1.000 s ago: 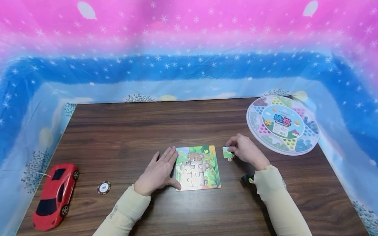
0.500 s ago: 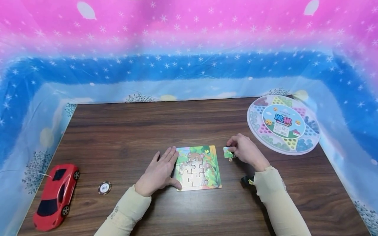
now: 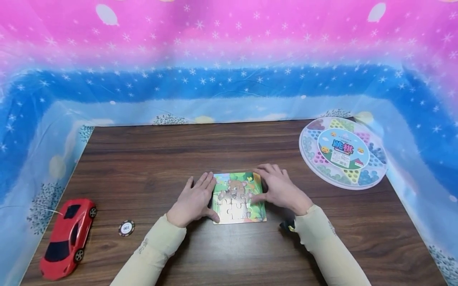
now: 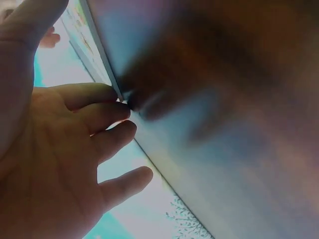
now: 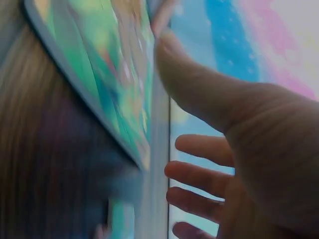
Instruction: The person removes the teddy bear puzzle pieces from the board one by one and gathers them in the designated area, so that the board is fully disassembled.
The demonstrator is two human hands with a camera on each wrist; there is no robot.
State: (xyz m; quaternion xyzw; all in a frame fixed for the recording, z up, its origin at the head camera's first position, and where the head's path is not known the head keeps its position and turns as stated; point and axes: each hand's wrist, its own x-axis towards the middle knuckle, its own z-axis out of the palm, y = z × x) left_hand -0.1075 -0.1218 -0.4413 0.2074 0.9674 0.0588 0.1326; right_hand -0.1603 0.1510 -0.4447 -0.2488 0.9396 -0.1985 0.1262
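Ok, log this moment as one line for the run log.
left hand: flat beside puzzle left edge | right hand: fingers spread on puzzle's right side | toy car, chip, round game board: untouched on table

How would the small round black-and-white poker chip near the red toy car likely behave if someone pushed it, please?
The small round black-and-white poker chip lies flat on the dark wooden table, so it would probably slide, not roll. It looks thin and light; a nudge may send it towards the red toy car. Lifting it likely needs fingertips at its edge.

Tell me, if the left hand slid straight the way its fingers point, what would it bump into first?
Probably nothing: the left hand points up the bare table, just beside the puzzle, toward the starry backdrop.
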